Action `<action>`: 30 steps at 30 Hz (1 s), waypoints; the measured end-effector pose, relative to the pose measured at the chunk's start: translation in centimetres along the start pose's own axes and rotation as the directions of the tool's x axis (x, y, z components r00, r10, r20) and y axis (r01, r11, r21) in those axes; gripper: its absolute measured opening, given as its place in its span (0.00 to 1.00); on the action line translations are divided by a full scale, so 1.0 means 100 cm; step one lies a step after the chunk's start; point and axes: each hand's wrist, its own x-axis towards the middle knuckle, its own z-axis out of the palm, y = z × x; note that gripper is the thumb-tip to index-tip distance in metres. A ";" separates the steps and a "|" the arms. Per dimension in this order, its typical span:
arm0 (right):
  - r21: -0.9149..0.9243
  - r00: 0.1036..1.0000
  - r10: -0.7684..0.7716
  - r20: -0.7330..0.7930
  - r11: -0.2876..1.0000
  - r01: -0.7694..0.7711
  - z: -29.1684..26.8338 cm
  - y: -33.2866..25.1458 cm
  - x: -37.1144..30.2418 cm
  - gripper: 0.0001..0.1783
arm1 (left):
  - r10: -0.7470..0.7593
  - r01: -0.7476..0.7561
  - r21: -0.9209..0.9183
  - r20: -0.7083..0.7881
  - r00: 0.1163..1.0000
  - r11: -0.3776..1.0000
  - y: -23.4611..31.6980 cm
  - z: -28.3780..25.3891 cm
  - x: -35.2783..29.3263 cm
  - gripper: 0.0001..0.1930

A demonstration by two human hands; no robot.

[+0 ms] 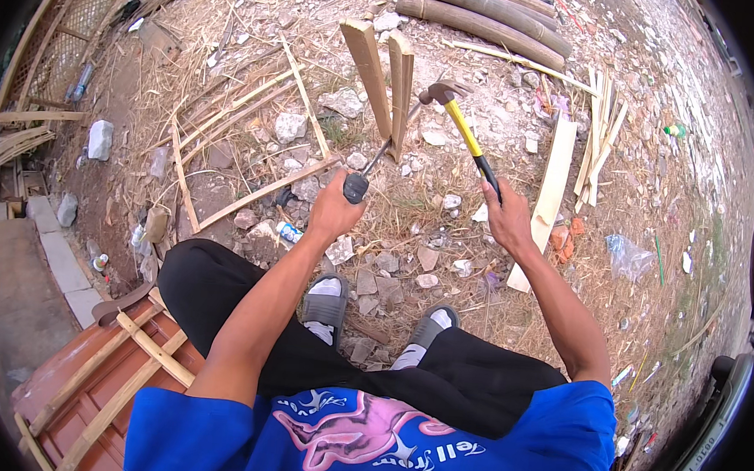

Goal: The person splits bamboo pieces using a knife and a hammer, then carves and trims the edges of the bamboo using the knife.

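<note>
My left hand [335,207] is closed around the black handle of a knife-like tool [357,188]. Its narrow metal part runs up and away into a split bamboo piece [378,84], with the end showing beyond. The bamboo stands on the ground, its two halves spread apart at the top and together near the base. In my right hand [508,216] is a claw hammer [463,127] with a yellow and black handle. The hammer's head hangs close to the tool's far end; whether they touch, I cannot tell.
Bamboo poles [485,22] lie at the far side. A pale split strip [548,198] and thinner slats [601,137] rest on the right. Wooden strips [259,194], stones and litter cover the ground at left. A slatted frame on a reddish panel [101,374] is at lower left.
</note>
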 end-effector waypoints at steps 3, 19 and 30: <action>0.204 0.976 -0.102 -0.193 0.969 0.142 -0.009 -0.021 -0.004 0.24 | -0.071 0.075 -0.051 0.082 0.994 0.996 -0.003 -0.002 0.005 0.23; 0.543 0.860 -0.296 -0.415 0.678 0.495 -0.035 -0.067 0.004 0.20 | -0.025 0.026 -0.010 0.028 0.999 1.000 0.004 -0.002 0.003 0.21; 0.139 0.992 -0.002 -0.124 0.990 0.019 -0.009 -0.008 0.004 0.24 | -0.086 0.086 -0.007 0.045 0.995 0.996 0.009 -0.001 0.004 0.22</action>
